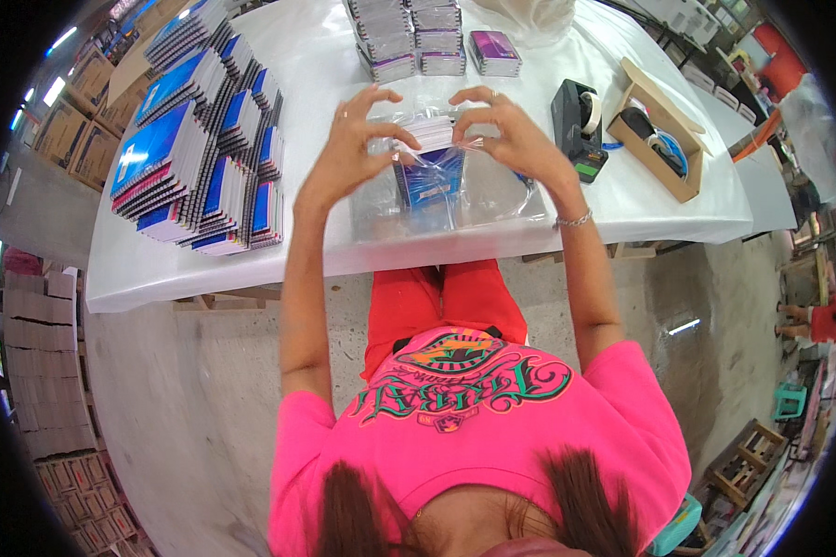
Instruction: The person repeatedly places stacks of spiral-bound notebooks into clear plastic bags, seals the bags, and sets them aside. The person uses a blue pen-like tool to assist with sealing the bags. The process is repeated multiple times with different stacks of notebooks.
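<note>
A small stack of purple-blue notebooks (429, 183) stands on the table in front of me, with the white page edges on top. Thin clear plastic (494, 206) surrounds it and spreads over the table toward me. At the stack's upper left, my left hand (362, 141) has curled fingers, thumb and fingertips pinching the plastic. My right hand (509, 137) mirrors it on the other side, closed on the plastic near the stack's upper right corner. The exact fold between the fingertips is too small to make out.
Tall piles of blue spiral notebooks (172, 153) fill the table's left side. Wrapped purple notebook stacks (440, 48) and a single pack (495, 54) sit at the back. To the right are a black tape dispenser (578, 130) and an open cardboard box (658, 139).
</note>
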`<state>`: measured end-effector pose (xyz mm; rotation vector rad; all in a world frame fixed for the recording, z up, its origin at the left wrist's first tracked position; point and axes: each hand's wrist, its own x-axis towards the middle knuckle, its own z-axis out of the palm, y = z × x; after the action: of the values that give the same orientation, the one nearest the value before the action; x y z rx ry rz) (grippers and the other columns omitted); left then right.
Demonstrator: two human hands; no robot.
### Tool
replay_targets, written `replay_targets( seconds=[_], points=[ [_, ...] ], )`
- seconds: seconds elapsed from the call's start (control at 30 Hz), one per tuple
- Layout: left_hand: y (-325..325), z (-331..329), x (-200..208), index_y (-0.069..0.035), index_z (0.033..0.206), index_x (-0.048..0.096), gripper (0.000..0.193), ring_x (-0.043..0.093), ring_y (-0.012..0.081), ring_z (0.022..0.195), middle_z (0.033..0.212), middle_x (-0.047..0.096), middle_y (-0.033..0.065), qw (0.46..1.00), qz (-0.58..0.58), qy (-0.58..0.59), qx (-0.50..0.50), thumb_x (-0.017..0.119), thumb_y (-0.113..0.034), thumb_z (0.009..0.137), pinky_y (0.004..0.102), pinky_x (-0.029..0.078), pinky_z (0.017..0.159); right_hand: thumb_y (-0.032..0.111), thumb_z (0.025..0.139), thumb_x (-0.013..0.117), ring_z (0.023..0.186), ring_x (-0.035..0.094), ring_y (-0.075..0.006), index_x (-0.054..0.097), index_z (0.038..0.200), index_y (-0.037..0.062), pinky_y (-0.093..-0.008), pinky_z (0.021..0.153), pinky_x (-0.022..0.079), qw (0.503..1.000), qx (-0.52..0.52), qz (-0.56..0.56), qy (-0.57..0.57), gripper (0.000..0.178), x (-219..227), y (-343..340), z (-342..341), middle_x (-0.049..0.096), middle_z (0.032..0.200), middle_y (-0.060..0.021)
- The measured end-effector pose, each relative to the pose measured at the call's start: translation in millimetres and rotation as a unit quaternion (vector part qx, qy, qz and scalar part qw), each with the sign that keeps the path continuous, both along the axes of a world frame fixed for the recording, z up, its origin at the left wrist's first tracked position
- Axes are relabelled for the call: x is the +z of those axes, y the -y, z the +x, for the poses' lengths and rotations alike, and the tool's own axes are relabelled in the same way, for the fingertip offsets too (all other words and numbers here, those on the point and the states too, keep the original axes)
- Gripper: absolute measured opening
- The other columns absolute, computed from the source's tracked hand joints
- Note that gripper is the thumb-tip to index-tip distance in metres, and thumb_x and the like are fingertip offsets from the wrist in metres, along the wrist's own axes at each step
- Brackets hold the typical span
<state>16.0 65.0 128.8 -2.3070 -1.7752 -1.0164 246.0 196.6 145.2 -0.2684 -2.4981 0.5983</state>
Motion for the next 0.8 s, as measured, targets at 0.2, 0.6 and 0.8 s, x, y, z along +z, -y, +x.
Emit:
replay_targets(
  seconds=[0.2, 0.6, 0.8],
  points=[
    [-8.9, -3.0, 72.7, -0.013, 0.088, 0.076, 0.014, 0.049, 0.0194, 0.125, 0.123, 0.059, 0.0030, 0.996, 0.053, 0.071, -0.003, 0.073, -0.025, 0.080, 0.0398, 0.037, 0.105, 0.022, 0.089, 0.067, 0.103, 0.057, -0.0172, 0.072, 0.091, 0.0062, -0.0313, 0.090, 0.045, 0.989, 0.017, -0.097, -0.113, 0.017, 56.9, -15.2, -12.9, 0.063, 0.109, -0.0054],
    [-56.5, -24.8, 53.6, -0.017, 0.111, 0.069, 0.039, 0.058, 0.0171, 0.075, 0.098, 0.058, 0.0079, 0.992, 0.004, 0.060, 0.107, 0.071, -0.006, 0.074, 0.0304, 0.052, 0.069, 0.014, 0.085, 0.068, 0.069, 0.059, -0.0129, 0.070, 0.096, 0.0020, -0.0284, 0.067, 0.048, 0.998, -0.005, -0.062, 0.019, 0.016, 35.2, -51.1, -61.3, 0.069, 0.082, -0.0028],
    [-23.2, -26.5, 77.0, -0.014, 0.115, 0.067, 0.034, 0.059, 0.0220, 0.088, 0.096, 0.061, 0.0109, 0.971, 0.034, 0.213, 0.105, 0.072, -0.021, 0.082, 0.0301, 0.049, 0.079, 0.041, 0.089, 0.065, 0.087, 0.056, -0.0114, 0.065, 0.118, 0.0100, -0.0277, 0.076, 0.048, 0.988, -0.032, -0.146, 0.043, 0.042, 42.5, -58.8, -10.8, 0.063, 0.098, -0.0014]
  ],
)
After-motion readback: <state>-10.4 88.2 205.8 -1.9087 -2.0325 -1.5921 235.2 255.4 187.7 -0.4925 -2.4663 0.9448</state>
